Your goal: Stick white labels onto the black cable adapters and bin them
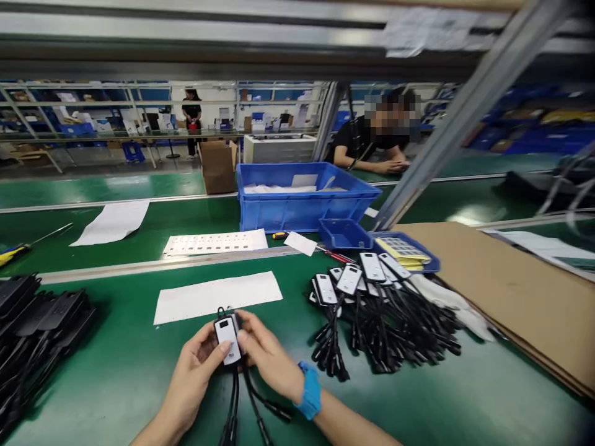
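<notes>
Near the table's front, my left hand grips a small controller box with a white face, a dark little window and a black rim. Its thumb lies across the lower part of that face. My right hand closes on a second, dark-sided box pressed against the first one's right side and partly hidden by it. A blue band is around the right wrist. Black cables with plug ends hang from the boxes toward me. Just beyond the hands lies a white label sheet.
To the right is a pile of similar boxes with black cables. Black cased units lie at the left. Behind stand a blue bin, a small blue tray and screwdrivers. Cardboard covers the right side; a slanted metal post rises there.
</notes>
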`<move>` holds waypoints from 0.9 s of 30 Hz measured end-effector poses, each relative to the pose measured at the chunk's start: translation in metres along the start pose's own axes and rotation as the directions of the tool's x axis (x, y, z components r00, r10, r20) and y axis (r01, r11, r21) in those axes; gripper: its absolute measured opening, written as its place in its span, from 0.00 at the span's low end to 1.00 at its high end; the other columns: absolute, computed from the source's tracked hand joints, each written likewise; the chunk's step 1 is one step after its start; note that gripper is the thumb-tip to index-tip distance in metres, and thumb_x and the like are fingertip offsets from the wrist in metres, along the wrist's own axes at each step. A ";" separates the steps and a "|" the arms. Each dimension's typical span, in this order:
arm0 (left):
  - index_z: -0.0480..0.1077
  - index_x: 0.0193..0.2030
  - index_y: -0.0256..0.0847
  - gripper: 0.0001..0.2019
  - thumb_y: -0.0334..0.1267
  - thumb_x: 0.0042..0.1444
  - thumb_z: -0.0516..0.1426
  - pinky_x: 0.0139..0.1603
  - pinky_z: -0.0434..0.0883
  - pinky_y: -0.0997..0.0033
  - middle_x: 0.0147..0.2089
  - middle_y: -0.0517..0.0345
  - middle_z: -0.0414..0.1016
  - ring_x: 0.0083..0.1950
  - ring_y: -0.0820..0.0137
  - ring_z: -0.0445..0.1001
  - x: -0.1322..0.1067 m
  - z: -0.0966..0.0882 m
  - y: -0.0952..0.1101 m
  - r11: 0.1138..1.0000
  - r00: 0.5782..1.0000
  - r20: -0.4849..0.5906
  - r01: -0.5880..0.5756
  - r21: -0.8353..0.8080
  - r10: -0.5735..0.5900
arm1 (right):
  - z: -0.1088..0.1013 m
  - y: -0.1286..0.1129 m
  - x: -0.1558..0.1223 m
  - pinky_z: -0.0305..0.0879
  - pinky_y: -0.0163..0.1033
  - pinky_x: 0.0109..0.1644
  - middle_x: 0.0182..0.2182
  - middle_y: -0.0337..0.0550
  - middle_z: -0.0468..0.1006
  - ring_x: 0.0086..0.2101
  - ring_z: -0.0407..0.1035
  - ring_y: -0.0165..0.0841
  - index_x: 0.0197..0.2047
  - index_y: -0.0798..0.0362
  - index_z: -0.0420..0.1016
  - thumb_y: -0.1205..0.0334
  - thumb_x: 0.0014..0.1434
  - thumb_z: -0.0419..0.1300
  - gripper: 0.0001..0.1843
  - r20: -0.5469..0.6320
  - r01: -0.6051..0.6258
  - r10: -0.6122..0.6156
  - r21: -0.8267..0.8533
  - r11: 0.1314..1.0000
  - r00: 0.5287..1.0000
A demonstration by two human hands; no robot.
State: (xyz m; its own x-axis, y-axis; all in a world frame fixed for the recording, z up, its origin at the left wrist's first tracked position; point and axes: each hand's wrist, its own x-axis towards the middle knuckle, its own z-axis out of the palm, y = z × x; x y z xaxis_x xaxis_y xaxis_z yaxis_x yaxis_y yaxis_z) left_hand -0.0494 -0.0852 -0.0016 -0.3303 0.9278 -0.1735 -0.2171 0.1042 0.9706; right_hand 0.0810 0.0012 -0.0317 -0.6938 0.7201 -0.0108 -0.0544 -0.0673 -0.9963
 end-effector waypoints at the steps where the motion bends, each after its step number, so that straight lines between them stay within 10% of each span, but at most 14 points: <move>1: 0.68 0.54 0.42 0.21 0.42 0.55 0.62 0.55 0.67 0.69 0.52 0.53 0.74 0.55 0.61 0.70 0.002 -0.001 0.000 1.000 1.000 0.006 0.000 0.000 0.000 | 0.003 0.003 0.000 0.73 0.35 0.29 0.45 0.47 0.70 0.40 0.70 0.38 0.60 0.48 0.62 0.55 0.56 0.61 0.29 0.020 0.000 0.000 0.013 1.000 1.000; 7: 0.67 0.56 0.40 0.22 0.49 0.58 0.57 0.50 0.70 0.63 0.48 0.50 0.74 0.48 0.59 0.73 0.017 -0.020 -0.009 0.955 0.994 -0.019 -0.098 0.280 0.108 | -0.004 0.001 0.009 0.74 0.39 0.33 0.49 0.49 0.68 0.42 0.69 0.40 0.62 0.48 0.61 0.66 0.52 0.59 0.33 -0.019 0.058 -0.063 -0.208 0.976 0.998; 10: 0.70 0.52 0.43 0.18 0.48 0.58 0.55 0.52 0.69 0.59 0.48 0.50 0.73 0.49 0.58 0.71 0.032 -0.039 -0.011 0.729 0.946 0.015 -0.259 0.634 0.323 | -0.019 -0.012 0.009 0.67 0.47 0.52 0.48 0.50 0.70 0.48 0.67 0.43 0.62 0.52 0.61 0.70 0.51 0.56 0.33 -0.040 0.077 -0.119 -0.556 0.828 0.992; 14: 0.66 0.56 0.43 0.20 0.45 0.58 0.51 0.59 0.65 0.47 0.58 0.47 0.67 0.59 0.54 0.65 0.054 -0.068 -0.008 0.426 0.862 0.035 -0.285 0.859 0.506 | -0.029 -0.025 0.010 0.64 0.49 0.50 0.44 0.49 0.72 0.45 0.67 0.45 0.54 0.52 0.70 0.65 0.55 0.56 0.21 0.068 0.112 -0.095 -0.790 0.603 0.993; 19: 0.63 0.58 0.40 0.22 0.46 0.59 0.49 0.59 0.67 0.46 0.58 0.44 0.66 0.60 0.53 0.65 0.062 -0.079 -0.014 0.311 0.803 0.036 -0.271 0.911 0.595 | -0.037 -0.028 0.051 0.56 0.58 0.56 0.57 0.56 0.62 0.56 0.55 0.52 0.58 0.54 0.65 0.63 0.59 0.57 0.23 -0.043 0.034 -0.174 -0.909 0.416 0.984; 23: 0.62 0.61 0.47 0.21 0.45 0.61 0.50 0.59 0.68 0.48 0.65 0.48 0.60 0.64 0.54 0.62 0.056 -0.070 -0.026 0.223 0.747 0.165 -0.391 0.893 0.644 | -0.056 -0.035 0.100 0.57 0.63 0.55 0.53 0.57 0.66 0.56 0.56 0.57 0.48 0.56 0.73 0.56 0.44 0.72 0.28 -0.010 0.025 -0.075 -0.896 0.444 0.997; 27: 0.61 0.63 0.53 0.24 0.43 0.60 0.55 0.61 0.66 0.49 0.66 0.50 0.60 0.65 0.52 0.61 0.062 -0.055 -0.046 0.053 0.673 0.455 -0.590 0.805 0.583 | -0.071 -0.058 0.132 0.69 0.47 0.42 0.30 0.43 0.74 0.38 0.71 0.43 0.34 0.57 0.75 0.51 0.55 0.65 0.15 0.023 0.073 -0.096 -0.823 0.563 0.995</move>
State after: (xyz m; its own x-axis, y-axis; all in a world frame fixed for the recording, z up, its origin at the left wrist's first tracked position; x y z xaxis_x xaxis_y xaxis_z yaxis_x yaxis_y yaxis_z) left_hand -0.1107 -0.0526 -0.0663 0.0686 0.8481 0.5255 0.9233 -0.2535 0.2887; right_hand 0.0437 0.1493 0.0188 -0.7016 0.7072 0.0870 0.5098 0.5835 -0.6322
